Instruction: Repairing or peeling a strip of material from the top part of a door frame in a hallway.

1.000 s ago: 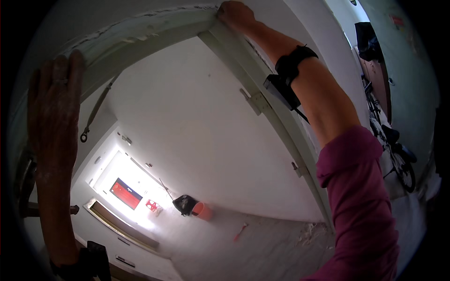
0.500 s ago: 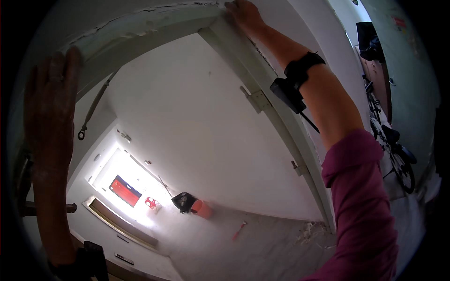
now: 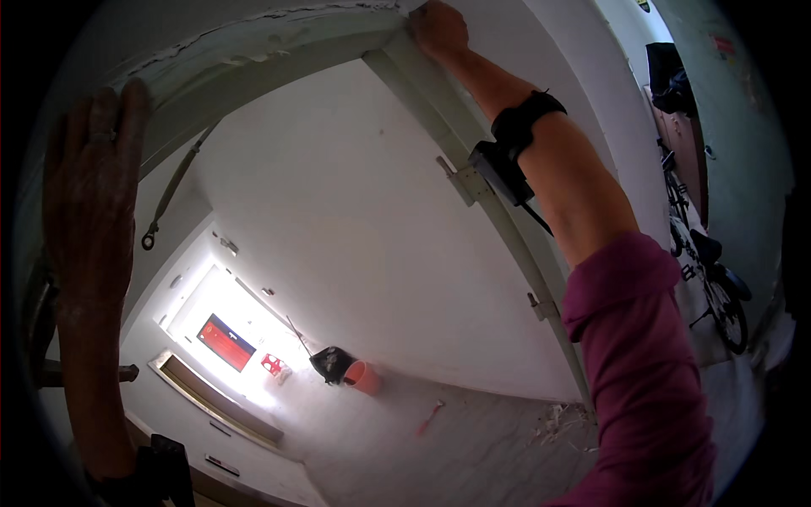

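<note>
Right hand [image 3: 438, 27] fingers hidden behind door frame [image 3: 253, 46]

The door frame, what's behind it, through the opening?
Through the door frame you see a bare white room: an orange bucket beside a dark bag, and a bright window. The left hand and right arm hide the room's edges.

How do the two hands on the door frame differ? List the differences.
The left hand lies flat with its fingers stretched along the frame's left side; the right hand is bunched at the top corner of the door frame. The left hand sits near the camera and looks large; the right hand is at full reach and looks small. The right forearm carries a black strap with a device; the left forearm's band sits low near the picture's edge. Both touch the pale, chipped frame.
</note>
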### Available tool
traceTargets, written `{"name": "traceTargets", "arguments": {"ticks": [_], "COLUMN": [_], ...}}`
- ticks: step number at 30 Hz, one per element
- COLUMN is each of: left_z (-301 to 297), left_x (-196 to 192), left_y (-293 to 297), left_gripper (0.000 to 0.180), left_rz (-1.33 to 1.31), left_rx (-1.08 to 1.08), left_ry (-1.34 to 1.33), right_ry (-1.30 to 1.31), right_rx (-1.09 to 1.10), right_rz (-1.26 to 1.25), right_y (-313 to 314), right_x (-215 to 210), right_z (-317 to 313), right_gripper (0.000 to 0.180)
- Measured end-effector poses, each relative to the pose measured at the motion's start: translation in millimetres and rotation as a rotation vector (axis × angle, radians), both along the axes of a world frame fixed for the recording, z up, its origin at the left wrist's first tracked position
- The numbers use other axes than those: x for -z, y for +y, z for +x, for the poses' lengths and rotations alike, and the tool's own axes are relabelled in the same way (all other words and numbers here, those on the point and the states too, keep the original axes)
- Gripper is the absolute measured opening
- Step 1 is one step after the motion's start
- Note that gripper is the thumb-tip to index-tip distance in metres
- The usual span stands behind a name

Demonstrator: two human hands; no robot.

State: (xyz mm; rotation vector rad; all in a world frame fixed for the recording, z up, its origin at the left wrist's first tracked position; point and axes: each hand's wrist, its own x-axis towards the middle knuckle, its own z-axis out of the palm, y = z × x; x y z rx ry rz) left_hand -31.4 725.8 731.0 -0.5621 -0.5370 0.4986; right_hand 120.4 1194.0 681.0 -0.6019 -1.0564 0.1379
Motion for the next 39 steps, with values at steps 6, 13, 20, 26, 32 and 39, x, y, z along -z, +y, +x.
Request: {"name": "traceTargets", "arguments": {"ticks": [6,13,20,26,32,39], "left_z": [15.9,10.8,14.7,13.6,9.2,13.6], "left_x": [4.0,6.6,6.9,6.1,4.5,0.9], "left_y": [12.7,9.5,8.5,5.5,11.8,10.4], "left_gripper": [0.074,0.074,0.074,0.073,0.082,0.084], "left_rz": [-0.025,0.002,-0.027,-0.018,-0.026,0.035], "left_rx": [0.039,0.021,0.037,0.005,0.059,0.009], "left_ry": [0.012,-0.016,0.008,-0.001,-0.017,0.022], "right_ry": [0.141,-0.159,-0.341,-0.040,-0.198,-0.332], "right_rx": [0.069,-0.086,0.232,0.105,0.060,0.143], "right_rz": [0.164,0.091,0.023,0.085,0.190,0.039], "right_y": [22.8,-35.0,5.2,9.5,-2.7,12.7], "right_x": [24.8,18.9,1.7,10.4,20.4,-6.9], "right_z": [14.9,38.1,32.1,17.6,35.0,47.1], "right_gripper": [0.038,0.039,0.027,0.026,0.033,0.040]}}
